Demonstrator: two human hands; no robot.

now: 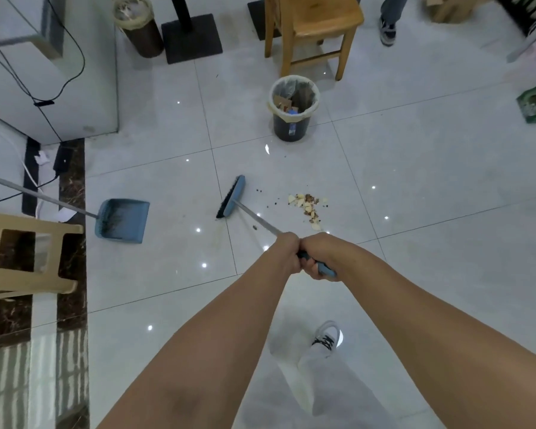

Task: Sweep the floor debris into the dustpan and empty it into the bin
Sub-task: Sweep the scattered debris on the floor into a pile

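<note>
Both hands grip the blue-handled broom. My left hand (287, 250) holds the metal shaft, and my right hand (317, 257) wraps the blue grip just behind it. The broom head (231, 197) rests on the white tiles, left of a small pile of debris (307, 207) made of pale chips, brown crumbs and scattered dark specks. A blue dustpan (123, 220) with a long metal handle lies on the floor further left, apart from the broom. The black bin (292, 126) with a clear liner stands beyond the debris, partly filled with rubbish.
A wooden chair (311, 24) stands behind the bin, with another person's shoe (387, 30) beside it. A second bin (138, 26) and a black stand base (192, 38) are at the back left. A beige plastic stool (28, 255) and cables lie at the left. My shoe (327, 337) is below my arms.
</note>
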